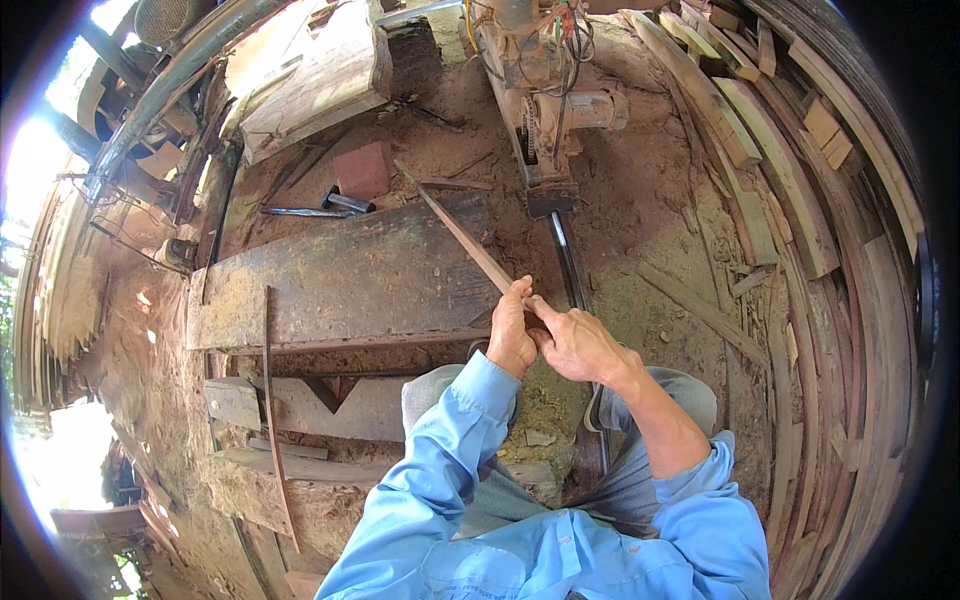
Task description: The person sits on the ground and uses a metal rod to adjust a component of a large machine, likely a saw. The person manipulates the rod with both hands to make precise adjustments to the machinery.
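Observation:
A long, thin wooden strip (pixel 460 236) slants from the far end of a thick worn plank (pixel 340 280) back toward my body. My left hand (pixel 513 330) is closed around its near part, thumb along the wood. Just to the right, my right hand (pixel 582 346) grips near the close end, its fingers touching the left hand; that end is hidden under them. A second thin strip (pixel 270 420) leans across the plank's near edge at the left. Behind the plank lie a dark cylindrical tool head (pixel 348 203), a metal bar (pixel 303 212) and a reddish block (pixel 363 170).
Ahead stands a rusty machine with a motor (pixel 590 108) and cables; a shiny metal rail (pixel 568 262) runs from it toward me. Long boards (pixel 790 170) are stacked along the right. A large slab (pixel 320 85) lies at the far left. Lower timbers (pixel 330 405) sit before the plank.

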Demonstrator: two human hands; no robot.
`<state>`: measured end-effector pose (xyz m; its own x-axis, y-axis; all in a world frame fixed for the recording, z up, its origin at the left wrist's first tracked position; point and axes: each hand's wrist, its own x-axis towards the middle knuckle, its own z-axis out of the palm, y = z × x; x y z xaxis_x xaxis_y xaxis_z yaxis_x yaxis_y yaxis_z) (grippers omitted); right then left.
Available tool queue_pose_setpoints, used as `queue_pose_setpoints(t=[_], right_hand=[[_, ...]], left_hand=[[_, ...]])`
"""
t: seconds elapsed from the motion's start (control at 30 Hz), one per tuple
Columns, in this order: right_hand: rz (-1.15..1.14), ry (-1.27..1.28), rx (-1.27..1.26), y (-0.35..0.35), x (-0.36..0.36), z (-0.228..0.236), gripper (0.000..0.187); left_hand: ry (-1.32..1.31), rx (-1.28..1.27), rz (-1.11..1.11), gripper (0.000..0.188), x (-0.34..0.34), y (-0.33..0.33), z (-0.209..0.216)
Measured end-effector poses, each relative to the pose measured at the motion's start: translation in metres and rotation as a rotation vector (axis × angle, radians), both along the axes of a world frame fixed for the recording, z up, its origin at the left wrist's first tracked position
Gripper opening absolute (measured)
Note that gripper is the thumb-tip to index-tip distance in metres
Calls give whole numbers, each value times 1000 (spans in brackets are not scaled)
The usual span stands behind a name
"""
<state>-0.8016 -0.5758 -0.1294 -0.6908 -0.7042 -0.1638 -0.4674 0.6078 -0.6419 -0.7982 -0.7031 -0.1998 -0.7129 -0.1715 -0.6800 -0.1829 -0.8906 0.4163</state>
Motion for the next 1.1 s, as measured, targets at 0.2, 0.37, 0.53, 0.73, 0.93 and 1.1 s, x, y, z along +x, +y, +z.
queue_pose_setpoints(t=[0.2, 0.37, 0.53, 0.73, 0.93, 1.1], right_hand=[[-7, -12, 13, -1, 1, 3, 40], [-16, -17, 7, 0, 0, 0, 42], [-19, -14, 1, 0, 1, 0, 43], [-24, -12, 14, -1, 1, 0, 43], [-17, 1, -2, -1, 1, -1, 41], [-4, 12, -9, 0, 0, -5, 40]], left_hand=[[-29, -30, -19, 21, 1, 0, 5], [-21, -21, 1, 21, 1, 1, 7], [-30, -33, 0, 20, 1, 2, 11], [-17, -21, 0, 20, 1, 0, 8], [-21, -11, 6, 20, 0, 0, 5], [-28, -15, 9, 20, 1, 1, 9]])
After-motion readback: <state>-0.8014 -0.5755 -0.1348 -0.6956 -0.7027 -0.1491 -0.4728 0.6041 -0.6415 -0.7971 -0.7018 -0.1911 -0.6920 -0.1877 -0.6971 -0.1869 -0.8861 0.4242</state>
